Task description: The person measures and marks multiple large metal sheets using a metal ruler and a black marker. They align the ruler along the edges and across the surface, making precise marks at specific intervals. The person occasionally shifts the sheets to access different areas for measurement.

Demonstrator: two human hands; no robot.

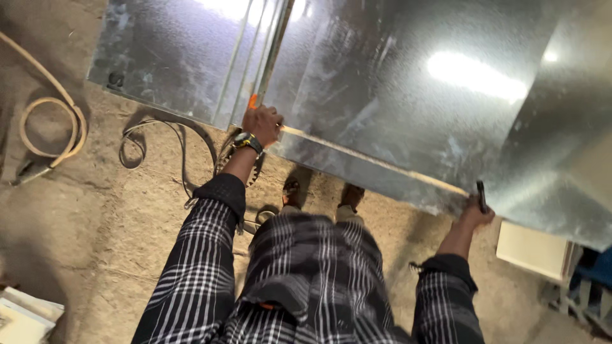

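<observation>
a sheet-metal workshop with a bare dirt floor

large galvanised metal sheets (395,95) lie spread low over the packed, dusty earth floor (108,216), catching glare from lights overhead. a coiled tan hose (51,124) and loose dark cables (172,146) trail across the ground beside them, and pale boards (532,248) sit at the edges, all pointing to rough fabrication work rather than a home or office.

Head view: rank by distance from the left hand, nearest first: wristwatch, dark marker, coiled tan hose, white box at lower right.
From the left hand:
1. Wristwatch, on that hand's own wrist, just below it.
2. Coiled tan hose, on the dirt floor at far left.
3. Dark marker, in the right hand at the metal sheet's lower edge.
4. White box, on the floor at lower right, past the marker.
</observation>
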